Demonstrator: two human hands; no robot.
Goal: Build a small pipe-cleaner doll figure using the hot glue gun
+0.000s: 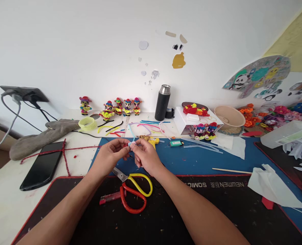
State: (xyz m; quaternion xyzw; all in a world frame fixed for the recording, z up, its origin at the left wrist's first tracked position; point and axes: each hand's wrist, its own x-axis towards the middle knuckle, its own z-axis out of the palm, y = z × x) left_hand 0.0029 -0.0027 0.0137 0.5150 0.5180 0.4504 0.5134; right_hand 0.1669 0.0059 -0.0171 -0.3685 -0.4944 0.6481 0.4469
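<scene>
Head view, looking down at a cluttered worktable: a person's left hand [111, 153] and right hand [145, 153] meet near the centre, over the mats. Both pinch a pale blue stem [133, 136] between thumb and fingers; its free end points up, away from the person. A red piece [125, 145] shows at the left fingertips. The step in hand looks like shaping or joining the stem; a further bend would call for one steady grip while the other hand guides. Both forearms reach in from the bottom corners, wrists angled inward, thumbs almost touching. Open scissors [124, 177] lie just below.
</scene>
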